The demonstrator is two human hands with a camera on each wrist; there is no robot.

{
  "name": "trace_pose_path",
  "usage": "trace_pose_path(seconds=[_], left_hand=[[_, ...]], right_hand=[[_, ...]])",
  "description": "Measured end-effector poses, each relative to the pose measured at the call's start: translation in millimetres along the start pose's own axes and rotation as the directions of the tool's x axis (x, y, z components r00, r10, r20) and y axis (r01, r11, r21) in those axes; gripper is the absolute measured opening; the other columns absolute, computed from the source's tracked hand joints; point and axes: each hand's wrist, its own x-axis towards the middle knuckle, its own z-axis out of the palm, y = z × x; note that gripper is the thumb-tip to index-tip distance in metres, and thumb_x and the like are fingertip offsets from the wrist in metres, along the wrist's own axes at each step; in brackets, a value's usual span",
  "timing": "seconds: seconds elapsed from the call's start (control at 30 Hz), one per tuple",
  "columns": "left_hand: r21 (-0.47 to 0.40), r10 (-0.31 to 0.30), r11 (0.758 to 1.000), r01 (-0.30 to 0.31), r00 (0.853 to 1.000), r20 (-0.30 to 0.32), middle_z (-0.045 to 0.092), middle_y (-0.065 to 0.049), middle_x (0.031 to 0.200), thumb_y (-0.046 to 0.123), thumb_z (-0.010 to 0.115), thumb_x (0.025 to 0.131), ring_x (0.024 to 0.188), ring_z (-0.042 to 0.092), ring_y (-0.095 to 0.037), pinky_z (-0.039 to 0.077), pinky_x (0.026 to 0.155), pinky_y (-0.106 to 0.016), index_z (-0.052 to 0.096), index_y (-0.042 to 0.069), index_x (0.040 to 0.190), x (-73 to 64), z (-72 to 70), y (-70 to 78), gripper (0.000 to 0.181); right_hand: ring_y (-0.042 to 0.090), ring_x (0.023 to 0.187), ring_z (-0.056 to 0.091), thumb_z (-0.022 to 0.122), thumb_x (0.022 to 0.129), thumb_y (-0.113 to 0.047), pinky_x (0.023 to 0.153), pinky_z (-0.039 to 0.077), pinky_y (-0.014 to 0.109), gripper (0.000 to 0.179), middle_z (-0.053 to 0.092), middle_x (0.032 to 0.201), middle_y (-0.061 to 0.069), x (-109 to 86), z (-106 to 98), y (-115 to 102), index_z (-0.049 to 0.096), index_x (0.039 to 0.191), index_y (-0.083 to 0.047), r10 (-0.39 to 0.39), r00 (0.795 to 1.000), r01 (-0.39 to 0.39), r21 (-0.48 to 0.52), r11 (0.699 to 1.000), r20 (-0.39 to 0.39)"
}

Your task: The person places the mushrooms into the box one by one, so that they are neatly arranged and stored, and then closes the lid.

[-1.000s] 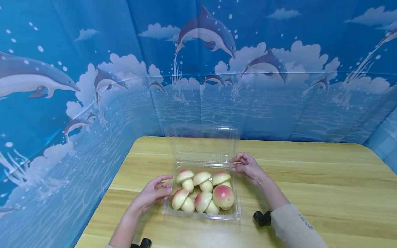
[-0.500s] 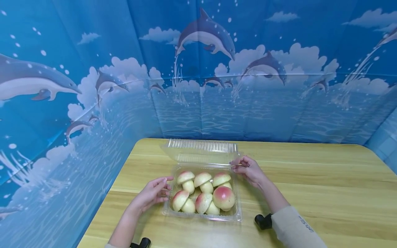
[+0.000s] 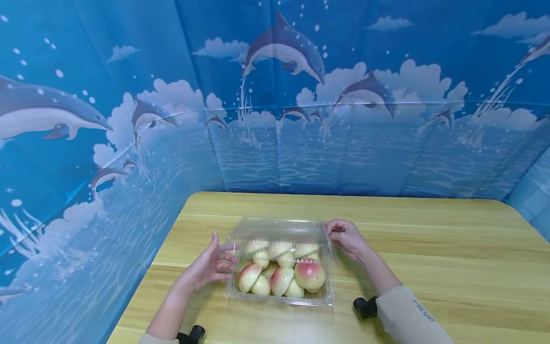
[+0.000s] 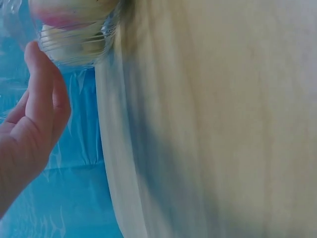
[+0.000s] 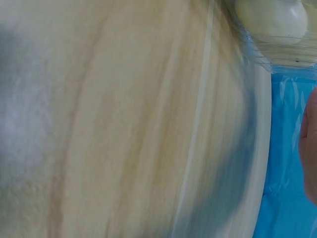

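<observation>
A clear plastic clamshell box (image 3: 279, 302) stands on the table, holding several pale, mushroom-shaped pieces (image 3: 282, 281) with pink-tinged caps. Its hinged lid (image 3: 281, 229) leans forward over the back row, partly lowered. My right hand (image 3: 347, 240) pinches the lid's right edge near the hinge, its fingers curled. On the other side, my left hand (image 3: 206, 267) is spread, thumb raised, with fingertips at the box's left side. In the left wrist view the left hand (image 4: 37, 109) has extended fingers close to the plastic. Only a sliver of the right hand (image 5: 309, 148) shows in the right wrist view.
The box rests on a wooden table (image 3: 429, 248) with rounded far corners. Behind and to the left hangs a blue dolphin-print curtain (image 3: 180, 143). Black wrist mounts sit at the left wrist (image 3: 192, 334) and the right wrist (image 3: 365, 307).
The lid has swung from upright at the back forward and down over the back row. My right hand stayed at the right edge; the left hand's thumb lifted and its fingers spread.
</observation>
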Motion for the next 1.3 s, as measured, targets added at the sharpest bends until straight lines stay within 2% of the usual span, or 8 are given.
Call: trace_pose_path(seconds=[0.1,0.3,0.43,0.57,0.7,0.97,1.13,1.3], left_hand=[[0.032,-0.006,0.999,0.007,1.000,-0.011,0.047,-0.017,0.112,0.060,0.014,0.095,0.096,0.052,-0.023,0.049,0.081,-0.036,0.030,-0.005,0.141,-0.7,0.2,1.4,0.081],[0.051,-0.010,0.999,0.011,1.000,-0.026,0.048,-0.016,0.113,0.044,0.039,0.098,0.098,0.053,-0.022,0.050,0.082,-0.038,0.035,-0.004,0.139,0.0,0.5,0.5,0.063],[0.079,0.006,0.997,-0.005,1.000,-0.007,0.047,-0.015,0.114,0.034,0.043,0.098,0.101,0.054,-0.022,0.048,0.084,-0.040,0.032,-0.003,0.141,0.2,-1.4,-2.4,0.058],[0.081,0.011,0.997,-0.010,1.000,-0.007,0.045,-0.017,0.121,0.033,0.043,0.099,0.100,0.054,-0.022,0.050,0.081,-0.038,0.031,-0.003,0.142,0.5,-2.2,-4.7,0.057],[0.085,0.027,0.996,-0.027,1.000,0.004,0.041,-0.022,0.125,0.028,0.043,0.099,0.099,0.055,-0.021,0.050,0.083,-0.038,0.030,-0.004,0.142,1.2,-3.3,-6.6,0.055],[0.117,0.048,0.992,-0.048,0.999,0.008,0.043,-0.023,0.123,0.026,0.046,0.098,0.096,0.054,-0.020,0.050,0.082,-0.037,0.029,-0.005,0.140,1.8,-3.4,-8.1,0.055],[0.121,0.057,0.991,-0.055,0.998,-0.017,0.045,-0.023,0.124,0.024,0.048,0.098,0.097,0.057,-0.021,0.050,0.080,-0.034,0.024,-0.002,0.143,1.7,-3.5,-9.8,0.057],[0.118,0.055,0.992,-0.050,0.998,-0.037,0.052,-0.017,0.117,0.018,0.054,0.095,0.094,0.056,-0.019,0.051,0.076,-0.031,0.011,0.009,0.147,1.1,-5.8,-10.3,0.068]], right_hand=[[0.005,0.095,0.059,0.046,0.078,0.023,0.069,0.049,0.018,0.042,0.062,0.098,-0.005,-0.7,0.0,0.1,0.059,0.063,-0.014,0.001,1.000,0.000,-0.017,1.000,0.011],[0.006,0.094,0.058,0.046,0.078,0.022,0.068,0.048,0.018,0.042,0.061,0.100,-0.003,-2.0,-0.4,1.2,0.059,0.062,-0.015,0.003,1.000,-0.004,-0.040,0.999,-0.005],[0.006,0.093,0.059,0.047,0.077,0.022,0.069,0.048,0.017,0.041,0.061,0.100,-0.003,-2.6,-1.2,2.4,0.060,0.062,-0.015,0.010,1.000,-0.011,-0.027,1.000,-0.007],[0.007,0.090,0.060,0.050,0.078,0.021,0.071,0.050,0.019,0.038,0.062,0.096,-0.004,-3.4,-1.5,1.0,0.060,0.066,-0.013,0.008,1.000,-0.008,-0.015,1.000,0.003],[0.008,0.084,0.060,0.053,0.079,0.018,0.071,0.051,0.021,0.028,0.062,0.087,-0.002,-6.0,-2.5,-2.5,0.059,0.077,-0.009,0.019,1.000,-0.019,-0.023,1.000,-0.002],[0.012,0.077,0.062,0.056,0.084,0.011,0.074,0.053,0.026,0.015,0.061,0.083,0.002,-14.7,-5.5,-10.1,0.054,0.094,0.000,0.131,0.991,-0.130,-0.044,0.991,0.020],[0.014,0.073,0.064,0.055,0.086,0.009,0.069,0.054,0.026,0.027,0.064,0.081,0.005,-20.8,-4.0,-15.1,0.046,0.111,0.005,0.179,0.983,-0.177,-0.046,0.983,0.030],[0.015,0.072,0.063,0.053,0.087,0.006,0.069,0.055,0.028,0.045,0.063,0.082,0.008,-28.8,-3.2,-20.0,0.033,0.127,0.010,0.206,0.977,-0.202,-0.060,0.977,0.062]])
